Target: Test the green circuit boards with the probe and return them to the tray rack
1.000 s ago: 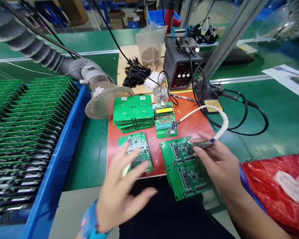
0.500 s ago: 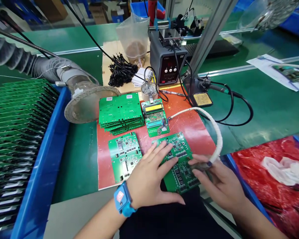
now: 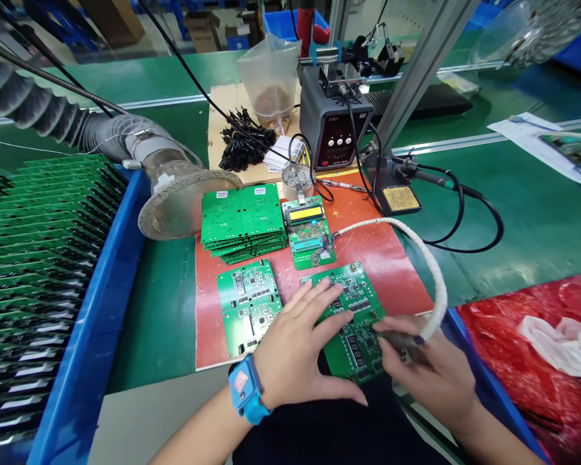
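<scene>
Beneath my left hand [image 3: 295, 352] lies a green circuit board [image 3: 339, 358] with a four-digit display. That hand is open, its fingers spread over the board's left part and the thumb stretched along the near edge. My right hand [image 3: 438, 374] is closed around a dark probe [image 3: 401, 340] at the end of a white-wrapped cable [image 3: 438, 284]. The probe's tip is at the board's right side; my fingers hide whether it touches. The cable runs to a small programmer board [image 3: 306, 213] with a yellow screen. Left of my hands rests another populated board [image 3: 249, 307].
A stack of green boards [image 3: 242, 216] sits behind, beside a fume-extractor hood [image 3: 179, 206]. Farther back stand a soldering station [image 3: 336, 129] and iron holder [image 3: 399, 197]. A blue bin [image 3: 84, 323] of boards is at left; a bin with red plastic [image 3: 503, 323] at right.
The whole view has shifted slightly, so everything appears a little farther right. My left hand stays on the board, and my right hand still grips the probe at the board's right side.
</scene>
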Motion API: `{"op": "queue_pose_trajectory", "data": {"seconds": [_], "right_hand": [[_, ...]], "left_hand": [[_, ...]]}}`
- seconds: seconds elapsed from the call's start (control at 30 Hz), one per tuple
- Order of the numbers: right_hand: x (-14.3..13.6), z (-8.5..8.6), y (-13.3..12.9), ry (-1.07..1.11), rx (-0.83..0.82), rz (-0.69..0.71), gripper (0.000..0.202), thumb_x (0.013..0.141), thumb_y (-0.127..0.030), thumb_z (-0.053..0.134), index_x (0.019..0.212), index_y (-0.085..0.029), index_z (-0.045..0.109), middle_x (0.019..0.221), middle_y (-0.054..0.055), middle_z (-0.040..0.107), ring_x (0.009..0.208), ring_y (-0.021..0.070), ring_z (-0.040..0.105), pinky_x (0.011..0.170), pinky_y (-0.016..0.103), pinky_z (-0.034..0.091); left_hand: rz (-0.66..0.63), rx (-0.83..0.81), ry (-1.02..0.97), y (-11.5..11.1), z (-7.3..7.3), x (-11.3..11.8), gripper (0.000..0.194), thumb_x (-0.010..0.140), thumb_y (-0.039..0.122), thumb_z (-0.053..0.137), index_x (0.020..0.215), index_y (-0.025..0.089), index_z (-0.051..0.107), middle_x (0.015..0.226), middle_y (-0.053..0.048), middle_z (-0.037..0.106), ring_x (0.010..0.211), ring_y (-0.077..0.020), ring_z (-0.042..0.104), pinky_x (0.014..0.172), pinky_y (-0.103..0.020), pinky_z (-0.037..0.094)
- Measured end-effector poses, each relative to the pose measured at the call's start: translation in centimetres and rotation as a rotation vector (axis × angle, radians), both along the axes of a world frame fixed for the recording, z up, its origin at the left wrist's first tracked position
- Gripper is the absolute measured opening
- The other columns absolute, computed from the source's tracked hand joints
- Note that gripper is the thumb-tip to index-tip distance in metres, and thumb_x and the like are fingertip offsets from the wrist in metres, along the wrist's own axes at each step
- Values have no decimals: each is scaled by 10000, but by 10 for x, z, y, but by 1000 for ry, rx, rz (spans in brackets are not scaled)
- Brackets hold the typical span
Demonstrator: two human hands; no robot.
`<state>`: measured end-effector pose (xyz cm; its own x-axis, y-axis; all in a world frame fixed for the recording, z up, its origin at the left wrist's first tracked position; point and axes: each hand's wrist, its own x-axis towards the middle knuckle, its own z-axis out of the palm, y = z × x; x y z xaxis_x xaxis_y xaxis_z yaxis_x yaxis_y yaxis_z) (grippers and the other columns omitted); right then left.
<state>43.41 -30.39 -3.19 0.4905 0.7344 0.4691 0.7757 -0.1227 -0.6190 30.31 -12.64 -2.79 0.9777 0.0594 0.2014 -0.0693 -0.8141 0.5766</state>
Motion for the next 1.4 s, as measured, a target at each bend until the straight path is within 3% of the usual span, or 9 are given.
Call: {"op": "queue_pose_trajectory", "data": {"seconds": [0.2, 0.3, 0.43, 0.73, 1.1, 1.23, 1.4], "right_hand": [[-4, -3, -6, -7, -35, 3, 281, 806, -107, 607, 1073, -193, 598, 826, 34, 711, 750, 157, 697, 737, 258, 598], [-5, -3, -9, 12, -50, 3, 284, 821, -113, 595, 1093, -195, 589, 856, 44, 708, 793, 171, 696, 754, 279, 601], [-6, -2, -8, 29, -30, 4, 284, 831, -113, 579, 1100, -201, 590, 853, 51, 706, 783, 184, 698, 727, 296, 611], [-4, -2, -7, 40, -30, 17, 300, 827, -111, 577, 1113, -200, 582, 866, 49, 706, 782, 174, 698, 721, 267, 602], [-4, -2, -6, 63, -41, 30, 285, 829, -115, 575, 1100, -200, 587, 868, 49, 704, 777, 169, 692, 708, 254, 599], [-5, -1, -6, 58, -37, 25, 284, 826, -117, 574, 1095, -208, 593, 860, 49, 709, 754, 177, 698, 692, 271, 606], [-4, 1, -6, 29, -36, 13, 265, 827, -124, 584, 1079, -202, 600, 855, 54, 710, 777, 186, 703, 706, 272, 608]], "left_hand": [[61, -2, 82, -8, 8, 3, 776, 711, 767, 540, 1304, 266, 551, 1408, -140, 461, 1352, -365, 366, 1096, -618, 293], [111, 15, 93, -17, 6, 7, 870, 631, 843, 520, 1337, 334, 515, 1370, -127, 445, 1334, -379, 352, 1089, -639, 271], [123, 19, 84, -22, 1, 10, 940, 567, 882, 512, 1343, 351, 505, 1338, -123, 419, 1309, -389, 345, 1079, -646, 268], [105, 80, 110, -19, 1, 9, 848, 639, 836, 520, 1358, 390, 477, 1302, -108, 406, 1279, -381, 346, 1041, -637, 308], [97, 77, 86, -17, -3, 10, 967, 574, 888, 488, 1399, 388, 417, 1306, -111, 426, 1267, -378, 366, 1058, -630, 289], [132, 67, 110, -24, -2, 10, 1108, 533, 918, 462, 1454, 314, 341, 1330, -153, 445, 1296, -412, 360, 1058, -666, 278], [143, 46, 169, -31, -1, 12, 1208, 518, 937, 432, 1484, 227, 280, 1518, -219, 263, 1396, -460, 218, 1075, -696, 234]]}}
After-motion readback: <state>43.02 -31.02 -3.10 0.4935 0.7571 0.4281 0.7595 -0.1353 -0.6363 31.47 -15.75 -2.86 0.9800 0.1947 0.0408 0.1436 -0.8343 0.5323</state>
